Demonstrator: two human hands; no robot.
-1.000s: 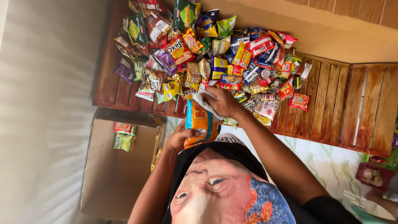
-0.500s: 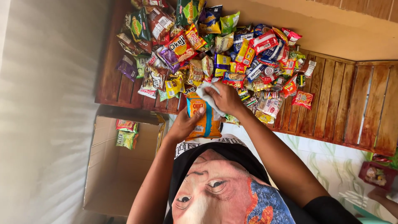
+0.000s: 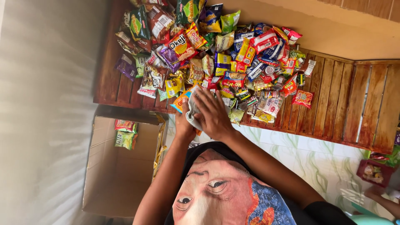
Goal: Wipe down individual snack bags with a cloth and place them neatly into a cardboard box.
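Observation:
My left hand point(image 3: 183, 124) grips an orange snack packet point(image 3: 180, 101) from below, at the near edge of the wooden bench point(image 3: 333, 104). On top of that packet lies my right hand point(image 3: 213, 113), pressing a grey cloth point(image 3: 192, 111) flat against it. Only the packet's corner shows past the cloth and my fingers. Just beyond both hands, a large pile of colourful snack packets point(image 3: 216, 54) covers the bench.
An open cardboard box point(image 3: 116, 179) stands on the floor at the left, with a red packet point(image 3: 125, 125) and a green packet point(image 3: 125, 139) inside. At the lower right are a red basket point(image 3: 373, 173) and another person's hand point(image 3: 381, 199) on the tiled floor point(image 3: 308, 158).
Both hands have carried the orange packet up to the bench edge. My right hand with the cloth now covers most of the packet, which showed more before.

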